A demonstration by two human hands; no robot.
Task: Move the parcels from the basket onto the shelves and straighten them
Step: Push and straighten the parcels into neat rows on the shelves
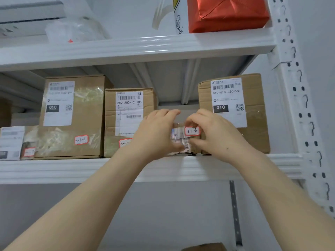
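Now both hands are up at the middle shelf point(72, 169), closed on one small taped parcel point(180, 139) near the centre of view. The left grip point(154, 133) wraps its 9 o'clock side, fingers curled over the top edge and thumb low on the front. The right grip point(217, 134) mirrors it from 3 o'clock. Neither is spread wide; each is curled snugly around its side of the parcel.

The parcel sits at the shelf's front lip, in the gap between the carton marked 502-602-12 point(110, 124) at its 9 o'clock and the large 010 carton point(257, 109) at its 3 o'clock. Holding it from both sides probably lets the person square it to its neighbours and bring its front level with theirs, since the slot is narrow and one hand alone would twist it.

Its labelled face, bearing the red-edged 3-1-8 sticker point(192, 131), points out toward the camera, matching the sticker on the 3-1-6 carton point(87, 113) further along at 9 o'clock. That way the numbers read in a row from the aisle. The visible face looks about as tall as it is wide, so any long axis likely runs back into the shelf, though its depth is hidden.

Up at 1 o'clock, a red-wrapped parcel point(226, 13) rests on the upper shelf point(126, 46). The basket is out of view.
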